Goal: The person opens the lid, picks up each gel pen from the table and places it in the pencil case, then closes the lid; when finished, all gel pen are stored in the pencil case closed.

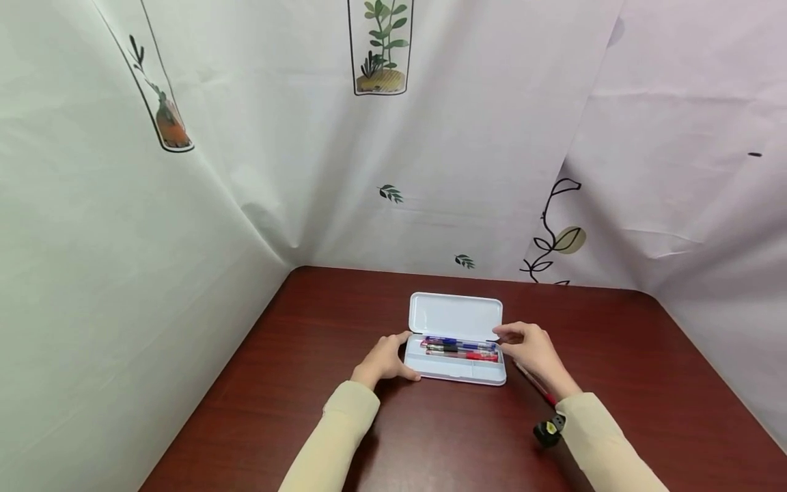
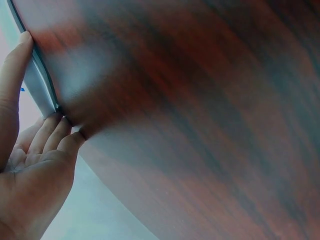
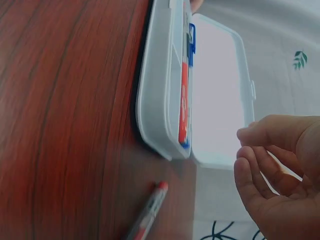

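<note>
A white pencil case (image 1: 439, 367) lies on the table with its lid (image 1: 455, 316) tipped back. Several pens (image 1: 461, 347), with blue, black and red parts, lie in its rear compartment. My left hand (image 1: 382, 357) holds the case's left end, thumb at the front corner and fingers toward the back; the left wrist view shows fingers along the case's edge (image 2: 42, 85). Near the lid's right edge is my right hand (image 1: 533, 350), fingers bent, with a gap between thumb and fingertips and nothing held, as the right wrist view shows.
To the right of the case, partly under the right forearm, lies a red-ended pen (image 3: 150, 212). A small black object with a yellow mark (image 1: 546, 433) sits beside the right sleeve. White printed cloth (image 1: 479, 171) hangs behind and around the brown table (image 1: 307, 307).
</note>
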The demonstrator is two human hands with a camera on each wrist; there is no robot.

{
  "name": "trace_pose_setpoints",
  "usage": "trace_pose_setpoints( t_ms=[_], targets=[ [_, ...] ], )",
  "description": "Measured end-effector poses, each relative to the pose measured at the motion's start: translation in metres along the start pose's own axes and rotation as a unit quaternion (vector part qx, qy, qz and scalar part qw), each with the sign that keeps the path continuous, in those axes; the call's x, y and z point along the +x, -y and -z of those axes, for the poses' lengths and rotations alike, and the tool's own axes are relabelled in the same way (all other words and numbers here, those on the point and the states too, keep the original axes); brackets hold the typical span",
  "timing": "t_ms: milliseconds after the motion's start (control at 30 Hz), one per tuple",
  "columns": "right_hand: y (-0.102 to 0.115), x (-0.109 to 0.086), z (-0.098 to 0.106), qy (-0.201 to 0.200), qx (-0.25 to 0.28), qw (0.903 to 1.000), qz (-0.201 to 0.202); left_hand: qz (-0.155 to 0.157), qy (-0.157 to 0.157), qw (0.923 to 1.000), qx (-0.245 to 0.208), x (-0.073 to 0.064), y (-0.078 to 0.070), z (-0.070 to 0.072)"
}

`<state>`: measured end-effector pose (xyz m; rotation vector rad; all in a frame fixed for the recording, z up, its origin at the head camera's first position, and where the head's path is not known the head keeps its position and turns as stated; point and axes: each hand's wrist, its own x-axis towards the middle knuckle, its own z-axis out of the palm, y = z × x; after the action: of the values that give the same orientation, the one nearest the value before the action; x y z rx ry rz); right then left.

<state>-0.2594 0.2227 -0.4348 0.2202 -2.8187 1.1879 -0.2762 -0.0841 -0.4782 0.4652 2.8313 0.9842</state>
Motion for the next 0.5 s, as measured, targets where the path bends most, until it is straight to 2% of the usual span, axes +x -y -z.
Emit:
trace_pose_setpoints(
  t_ms=[200, 500],
  targets=[
    [-0.007, -0.01, 0.01, 0.0, -0.001, 0.9999, -0.015, 0.004, 0.003, 1.0, 0.003, -0.001, -0.001, 0.001],
    [-0.018, -0.027, 0.019, -0.002, -0.021, 0.9997, -0.01, -0.003, 0.002, 1.0, 0.002, -0.002, -0.003, 0.002]
  ],
)
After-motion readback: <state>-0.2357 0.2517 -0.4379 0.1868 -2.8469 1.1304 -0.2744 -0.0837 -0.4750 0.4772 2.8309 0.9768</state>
